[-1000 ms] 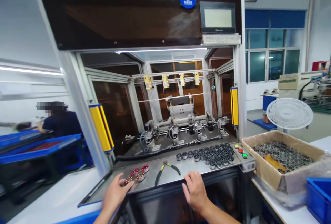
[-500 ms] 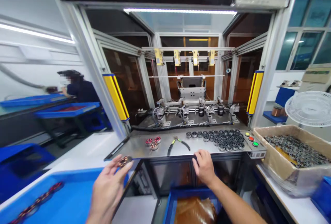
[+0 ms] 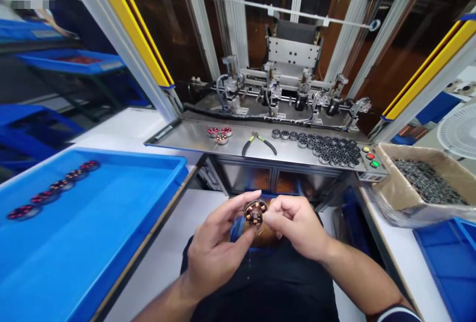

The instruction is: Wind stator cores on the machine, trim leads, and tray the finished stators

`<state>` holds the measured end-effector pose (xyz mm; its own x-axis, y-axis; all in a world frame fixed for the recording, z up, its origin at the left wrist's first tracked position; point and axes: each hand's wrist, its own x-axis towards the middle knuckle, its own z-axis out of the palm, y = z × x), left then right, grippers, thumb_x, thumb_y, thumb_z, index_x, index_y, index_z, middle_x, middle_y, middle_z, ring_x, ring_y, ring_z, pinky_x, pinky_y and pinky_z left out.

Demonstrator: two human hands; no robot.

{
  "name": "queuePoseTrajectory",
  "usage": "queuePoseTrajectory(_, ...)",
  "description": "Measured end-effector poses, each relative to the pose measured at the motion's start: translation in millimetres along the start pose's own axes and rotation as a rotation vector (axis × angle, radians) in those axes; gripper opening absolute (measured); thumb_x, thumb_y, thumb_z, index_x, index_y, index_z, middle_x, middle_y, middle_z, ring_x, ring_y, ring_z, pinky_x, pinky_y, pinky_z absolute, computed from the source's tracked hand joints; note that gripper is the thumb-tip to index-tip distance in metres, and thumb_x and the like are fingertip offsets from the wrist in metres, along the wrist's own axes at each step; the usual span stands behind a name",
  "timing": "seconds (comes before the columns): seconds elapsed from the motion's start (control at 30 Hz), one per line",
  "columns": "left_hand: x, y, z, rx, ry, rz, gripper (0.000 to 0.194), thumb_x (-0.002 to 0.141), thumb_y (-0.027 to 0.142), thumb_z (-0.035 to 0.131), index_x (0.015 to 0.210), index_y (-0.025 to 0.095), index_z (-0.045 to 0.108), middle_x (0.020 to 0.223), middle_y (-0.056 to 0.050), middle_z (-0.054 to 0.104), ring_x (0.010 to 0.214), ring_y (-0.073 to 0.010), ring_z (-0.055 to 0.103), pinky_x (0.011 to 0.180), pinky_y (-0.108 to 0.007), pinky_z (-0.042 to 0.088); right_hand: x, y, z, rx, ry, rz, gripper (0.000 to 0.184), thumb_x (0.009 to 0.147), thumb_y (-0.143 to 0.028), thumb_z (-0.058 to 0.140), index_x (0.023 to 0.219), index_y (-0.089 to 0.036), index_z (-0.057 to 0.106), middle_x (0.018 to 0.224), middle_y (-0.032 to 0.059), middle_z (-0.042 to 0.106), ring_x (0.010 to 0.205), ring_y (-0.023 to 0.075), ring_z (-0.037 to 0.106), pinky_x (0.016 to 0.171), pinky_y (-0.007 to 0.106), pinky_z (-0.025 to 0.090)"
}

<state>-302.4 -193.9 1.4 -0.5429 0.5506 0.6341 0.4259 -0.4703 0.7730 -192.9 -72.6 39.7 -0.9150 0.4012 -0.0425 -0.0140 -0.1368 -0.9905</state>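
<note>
My left hand [image 3: 213,242] holds a small round copper-wound stator [image 3: 255,212] between thumb and fingers, in front of my lap. My right hand [image 3: 297,225] is pinched against the right side of the same stator. Behind them runs the steel shelf [image 3: 193,136] of a winding machine. On it lie three wound stators [image 3: 220,134], a pair of pliers [image 3: 259,141] and several bare dark stators [image 3: 327,147]. A blue tray [image 3: 111,213] at my left carries a row of wound stators [image 3: 55,188].
The machine's red, yellow and green buttons [image 3: 370,156] sit at the shelf's right end. A cardboard box of dark stators [image 3: 427,183] and a blue bin [image 3: 451,257] stand at right. Yellow light-curtain posts [image 3: 130,25] frame the opening. Another person works at far left.
My view dropped from the machine to my lap. My left hand carried a wound stator from the shelf toward me, and my right hand left the shelf edge and joined it.
</note>
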Motion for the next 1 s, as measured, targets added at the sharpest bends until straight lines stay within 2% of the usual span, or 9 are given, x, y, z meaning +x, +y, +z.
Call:
queuePoseTrajectory(0.13, 4, 8, 4.0, -0.142, 0.018, -0.054, 0.076, 0.071, -0.010, 0.072, 0.133, 0.030, 0.056, 0.120, -0.002, 0.075, 0.109, -0.0166, 0.071, 0.091, -0.023, 0.060, -1, 10, -9, 0.151, -0.055, -0.021, 0.043, 0.078, -0.054, 0.076, 0.065, -0.017, 0.058, 0.051, -0.0055, 0.052, 0.045, 0.0068, 0.044, 0.046, 0.021, 0.035)
queuePoseTrajectory(0.23, 6, 15, 3.2, -0.188, 0.043, -0.144, 0.074, 0.069, -0.009, 0.074, 0.129, 0.030, 0.059, 0.114, -0.002, 0.077, 0.105, -0.0161, 0.073, 0.085, -0.020, 0.061, -4, 20, -28, 0.297, -0.232, -0.036, 0.039, 0.077, -0.048, 0.079, 0.062, -0.017, 0.060, 0.051, -0.0047, 0.053, 0.044, 0.0072, 0.044, 0.046, 0.021, 0.035)
queuePoseTrajectory(0.3, 6, 16, 2.1, -0.197, 0.045, -0.166, 0.073, 0.068, -0.010, 0.074, 0.128, 0.030, 0.060, 0.112, -0.001, 0.077, 0.103, -0.0153, 0.074, 0.084, -0.019, 0.061, -9, 30, -39, 0.274, -0.381, -0.001, 0.036, 0.075, -0.045, 0.081, 0.061, -0.017, 0.063, 0.055, -0.0024, 0.057, 0.046, 0.0082, 0.048, 0.045, 0.021, 0.037)
queuePoseTrajectory(0.37, 5, 14, 1.8, -0.171, 0.050, -0.132, 0.077, 0.066, -0.012, 0.074, 0.129, 0.031, 0.060, 0.112, 0.001, 0.077, 0.103, -0.0144, 0.073, 0.084, -0.018, 0.061, -13, 43, -40, 0.240, -0.428, 0.079, 0.032, 0.072, -0.043, 0.084, 0.068, -0.016, 0.068, 0.060, -0.0007, 0.063, 0.049, 0.0085, 0.053, 0.045, 0.020, 0.041)
queuePoseTrajectory(0.5, 5, 4, 5.3, -0.089, 0.053, 0.020, 0.083, 0.063, -0.015, 0.073, 0.132, 0.029, 0.058, 0.114, 0.001, 0.075, 0.103, -0.0143, 0.072, 0.087, -0.020, 0.060, -15, 63, -12, 0.445, -0.259, 0.186, 0.046, 0.057, -0.045, 0.093, 0.081, -0.015, 0.068, 0.069, 0.0011, 0.071, 0.055, 0.0105, 0.064, 0.050, 0.020, 0.051)
queuePoseTrajectory(0.63, 7, -4, 9.9, -0.049, 0.033, 0.065, 0.084, 0.064, -0.015, 0.072, 0.135, 0.028, 0.057, 0.113, 0.000, 0.074, 0.103, -0.0139, 0.071, 0.092, -0.023, 0.059, -9, 63, 12, 0.608, -0.128, 0.192, 0.043, 0.055, -0.040, 0.094, 0.073, -0.014, 0.065, 0.058, -0.0005, 0.070, 0.043, 0.0094, 0.060, 0.040, 0.017, 0.048)
queuePoseTrajectory(0.77, 8, -5, 9.1, -0.033, 0.026, 0.029, 0.081, 0.066, -0.011, 0.075, 0.135, 0.027, 0.056, 0.111, -0.003, 0.075, 0.104, -0.0163, 0.071, 0.091, -0.026, 0.059, -15, 60, 11, 0.596, -0.090, 0.246, 0.038, 0.057, -0.037, 0.093, 0.072, -0.012, 0.068, 0.050, -0.0021, 0.066, 0.037, 0.0079, 0.058, 0.035, 0.013, 0.044)
queuePoseTrajectory(0.9, 6, -1, 7.3, -0.073, 0.021, -0.119, 0.074, 0.070, -0.004, 0.078, 0.132, 0.028, 0.055, 0.112, -0.003, 0.076, 0.104, -0.0169, 0.072, 0.088, -0.023, 0.060, -26, 68, 1, 0.531, -0.167, 0.253, 0.035, 0.059, -0.036, 0.093, 0.070, -0.011, 0.071, 0.049, -0.0006, 0.066, 0.036, 0.0088, 0.060, 0.031, 0.012, 0.041)
queuePoseTrajectory(1.0, 4, 3, 7.6, -0.132, -0.054, -0.193, 0.064, 0.081, 0.001, 0.071, 0.135, 0.029, 0.052, 0.120, -0.006, 0.075, 0.104, -0.0172, 0.073, 0.086, -0.023, 0.060, -27, 68, -9, 0.483, -0.201, 0.257, 0.034, 0.057, -0.036, 0.093, 0.071, -0.012, 0.073, 0.049, 0.0000, 0.066, 0.037, 0.0099, 0.060, 0.033, 0.014, 0.044)
